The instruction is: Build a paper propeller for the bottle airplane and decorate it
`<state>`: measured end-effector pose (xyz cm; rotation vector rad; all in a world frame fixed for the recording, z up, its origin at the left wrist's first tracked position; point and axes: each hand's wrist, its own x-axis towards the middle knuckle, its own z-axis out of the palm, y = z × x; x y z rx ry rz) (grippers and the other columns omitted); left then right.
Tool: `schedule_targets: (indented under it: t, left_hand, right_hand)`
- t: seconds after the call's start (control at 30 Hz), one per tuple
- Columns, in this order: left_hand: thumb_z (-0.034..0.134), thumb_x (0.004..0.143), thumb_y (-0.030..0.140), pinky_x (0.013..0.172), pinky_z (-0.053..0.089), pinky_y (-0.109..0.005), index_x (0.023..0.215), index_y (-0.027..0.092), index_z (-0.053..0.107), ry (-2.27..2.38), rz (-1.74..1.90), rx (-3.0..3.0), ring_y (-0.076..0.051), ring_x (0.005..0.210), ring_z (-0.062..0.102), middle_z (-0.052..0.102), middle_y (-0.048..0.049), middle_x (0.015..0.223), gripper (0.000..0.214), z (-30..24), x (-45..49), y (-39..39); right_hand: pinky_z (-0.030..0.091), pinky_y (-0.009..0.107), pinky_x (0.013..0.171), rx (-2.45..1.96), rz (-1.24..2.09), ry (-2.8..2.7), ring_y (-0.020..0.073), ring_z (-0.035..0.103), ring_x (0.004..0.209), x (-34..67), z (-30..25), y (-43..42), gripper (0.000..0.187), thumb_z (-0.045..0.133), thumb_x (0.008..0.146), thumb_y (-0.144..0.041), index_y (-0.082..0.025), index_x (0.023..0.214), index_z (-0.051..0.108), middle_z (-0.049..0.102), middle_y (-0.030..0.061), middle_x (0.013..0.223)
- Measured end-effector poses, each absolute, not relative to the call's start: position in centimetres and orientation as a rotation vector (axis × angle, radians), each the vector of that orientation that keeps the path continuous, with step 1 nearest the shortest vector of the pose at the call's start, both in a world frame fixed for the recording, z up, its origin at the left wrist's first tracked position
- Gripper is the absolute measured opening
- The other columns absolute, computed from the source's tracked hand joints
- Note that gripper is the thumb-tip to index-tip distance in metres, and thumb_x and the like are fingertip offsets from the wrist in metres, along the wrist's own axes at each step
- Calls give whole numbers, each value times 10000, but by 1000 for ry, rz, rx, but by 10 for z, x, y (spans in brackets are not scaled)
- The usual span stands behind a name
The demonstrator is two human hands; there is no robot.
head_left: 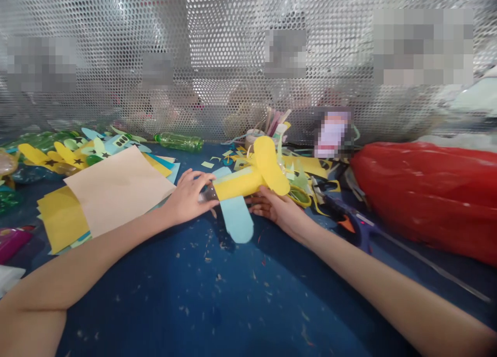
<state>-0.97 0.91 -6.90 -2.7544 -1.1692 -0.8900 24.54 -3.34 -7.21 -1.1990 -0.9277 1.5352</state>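
A toy airplane (238, 183) made from a plastic bottle wrapped in yellow paper is held level above the blue table. Pale blue paper wings (237, 220) stick out on its near and far sides, and a rounded yellow paper piece (267, 165) stands at its right end. My left hand (192, 195) is closed around the bare, dark bottle end on the left. Under the right end, my right hand (274, 208) grips the body with thumb and fingers; some of its fingertips are hidden behind the plane.
Left lies a stack of coloured paper (120, 191), with a green bottle (180, 142) behind. To the right are a glue gun (355, 222), yellow-handled scissors (301, 196), paper scraps and a large red bag (423, 191). A perforated metal screen (225, 46) closes off the back.
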Motion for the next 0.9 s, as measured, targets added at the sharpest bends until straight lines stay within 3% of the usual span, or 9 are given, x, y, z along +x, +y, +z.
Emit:
schedule_targets:
  t: [0.07, 0.23, 0.37, 0.47, 0.57, 0.7, 0.8, 0.9]
  left_hand:
    - [717, 805, 326, 1107, 320, -537, 1191, 209, 512, -1222, -839, -2709, -282, 1194, 532, 656, -83, 1179, 452, -67, -15, 17]
    - [670, 872, 347, 1158, 186, -600, 1206, 200, 531, -1263, -636, -2657, -310, 1282, 477, 661, -94, 1195, 391, -68, -23, 27]
    - [635, 896, 368, 1178, 150, -581, 1281, 207, 506, -1212, -647, -2593, -301, 1293, 467, 681, -81, 1164, 437, -71, -21, 23]
    - [611, 902, 315, 1184, 146, -579, 1319, 225, 489, -1161, -674, -2538, -308, 1307, 444, 640, -80, 1252, 444, -74, -18, 18]
    - [584, 887, 263, 1169, 198, -581, 1308, 216, 511, -1129, -697, -2471, -325, 1289, 447, 551, -116, 1346, 430, -77, -15, 14]
    - [577, 863, 225, 1140, 292, -548, 1219, 222, 578, -1032, -788, -2384, -303, 1205, 494, 541, -124, 1244, 356, -81, -12, 9]
    - [568, 870, 207, 1107, 330, -540, 1146, 244, 626, -919, -798, -2345, -294, 1143, 513, 567, -111, 1157, 285, -81, -11, 5]
    - [553, 879, 190, 1028, 393, -501, 1121, 234, 649, -853, -763, -2398, -296, 1078, 526, 643, -97, 1051, 264, -81, -10, 3]
  right_hand:
    - [564, 233, 643, -1249, 1534, -1055, 121, 683, 651, 245, -72, -35, 220, 557, 938, -328, -144, 887, 665, 731, 88, 826]
    - [515, 238, 568, -1345, 1365, -1625, 107, 626, 556, 243, -68, -43, 195, 530, 915, -280, -155, 803, 628, 663, 26, 703]
    - [443, 243, 557, -1382, 800, -2085, 115, 577, 543, 240, -68, -53, 187, 512, 908, -264, -177, 804, 641, 644, 4, 657]
    - [385, 236, 556, -1303, 375, -2296, 120, 579, 576, 240, -70, -60, 212, 521, 903, -267, -184, 765, 659, 674, 13, 671]
    - [319, 246, 512, -1224, 1, -2324, 109, 522, 500, 243, -62, -64, 366, 496, 910, -345, -180, 600, 599, 607, 8, 538]
    - [293, 253, 492, -1385, -230, -2142, 92, 400, 422, 264, -30, -55, 458, 434, 902, -367, -192, 482, 492, 507, 1, 442]
    - [298, 270, 500, -1871, -265, -1949, 134, 491, 485, 302, -7, -34, 354, 484, 877, -406, -199, 625, 624, 615, 35, 555]
    - [381, 301, 581, -2159, -248, -1928, 230, 638, 716, 354, -1, -11, 220, 562, 831, -365, -202, 842, 709, 734, 87, 825]
